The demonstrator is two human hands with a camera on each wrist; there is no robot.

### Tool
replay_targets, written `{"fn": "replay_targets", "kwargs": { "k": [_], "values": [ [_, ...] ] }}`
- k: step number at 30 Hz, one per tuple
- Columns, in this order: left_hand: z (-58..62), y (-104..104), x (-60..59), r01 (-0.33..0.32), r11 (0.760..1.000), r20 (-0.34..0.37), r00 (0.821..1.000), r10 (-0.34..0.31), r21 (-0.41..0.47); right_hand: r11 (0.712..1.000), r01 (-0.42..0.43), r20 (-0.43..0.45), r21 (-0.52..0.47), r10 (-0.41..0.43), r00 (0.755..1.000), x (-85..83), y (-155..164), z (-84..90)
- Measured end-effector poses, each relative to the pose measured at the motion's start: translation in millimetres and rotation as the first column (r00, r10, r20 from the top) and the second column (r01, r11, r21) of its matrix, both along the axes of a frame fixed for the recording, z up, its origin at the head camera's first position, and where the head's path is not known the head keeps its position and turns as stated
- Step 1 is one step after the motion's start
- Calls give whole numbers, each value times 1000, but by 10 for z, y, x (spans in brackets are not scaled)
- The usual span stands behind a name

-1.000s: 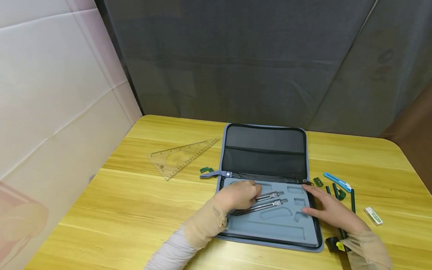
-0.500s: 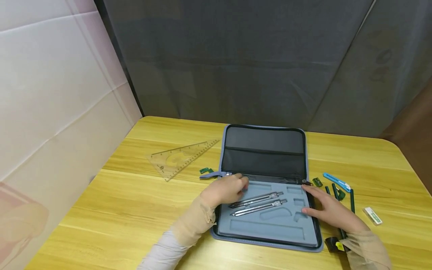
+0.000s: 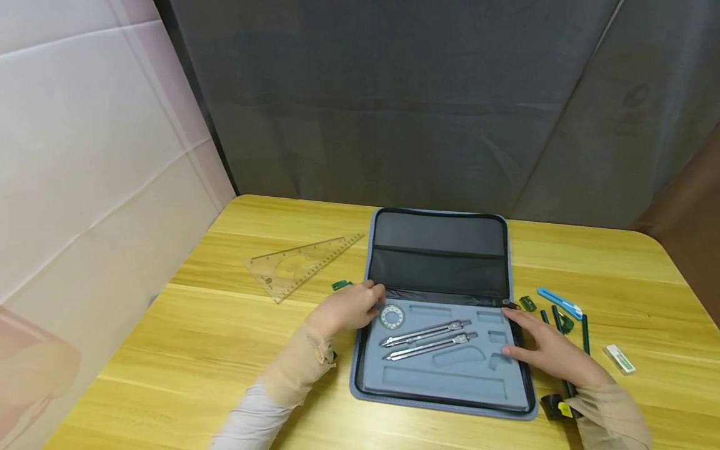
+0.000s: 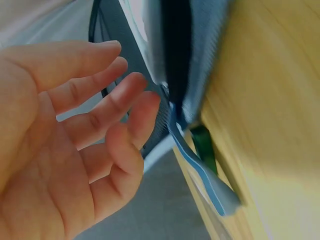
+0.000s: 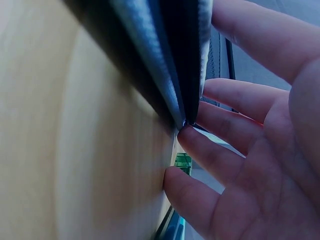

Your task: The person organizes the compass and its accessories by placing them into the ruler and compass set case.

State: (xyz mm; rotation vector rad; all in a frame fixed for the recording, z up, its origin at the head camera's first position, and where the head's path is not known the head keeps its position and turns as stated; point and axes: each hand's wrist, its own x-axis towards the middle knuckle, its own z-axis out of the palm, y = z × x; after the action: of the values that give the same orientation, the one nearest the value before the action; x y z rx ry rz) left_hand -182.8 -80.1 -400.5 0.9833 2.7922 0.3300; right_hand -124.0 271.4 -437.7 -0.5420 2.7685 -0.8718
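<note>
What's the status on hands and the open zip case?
Left hand open, at left edge of blue-grey zip case. Right hand open, resting on its right edge. Two silver metal compasses seated in the foam tray. Nothing in the way.

L hand (image 3: 347,307) sits left of centre, forearm coming in from the near-left edge at a slant, sleeve pale w/ a tan cuff bunched at the wrist. Fingers (image 4: 107,107) loosely bent, spread a bit, palm open, nothing held; thumb lies along the top in the wrist view. R hand (image 3: 548,351) is on the right, forearm entering from the near-right corner, same tan cuff. It lies low and flat, palm down, fingers (image 5: 227,160) stretched toward the left, only slightly curved, index furthest fwd. Hands well apart, both wrists roughly level.
</note>
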Motion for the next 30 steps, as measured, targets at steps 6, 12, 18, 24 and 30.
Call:
{"fn": "replay_targets", "kwargs": {
  "k": [6,12,18,24,30],
  "values": [
    [-19,-116,-33,-41,999,-14,999,42,34,1000,4,1,3,-4,1000,4,-6,-6],
    [-30,-209,-79,-58,995,-25,998,60,83,1000,8,-1,4,-8,1000,7,-4,-11],
    [-68,-287,-145,-81,993,-21,996,83,87,1000,9,-1,2,-9,1000,12,-3,-4],
    [-97,-317,-208,-107,991,-53,992,112,80,1000,10,-8,8,-10,1000,17,-1,3],
    [-119,-304,-254,-145,987,-59,987,148,63,1000,10,-10,5,-10,1000,17,-1,1]
  ]
}}
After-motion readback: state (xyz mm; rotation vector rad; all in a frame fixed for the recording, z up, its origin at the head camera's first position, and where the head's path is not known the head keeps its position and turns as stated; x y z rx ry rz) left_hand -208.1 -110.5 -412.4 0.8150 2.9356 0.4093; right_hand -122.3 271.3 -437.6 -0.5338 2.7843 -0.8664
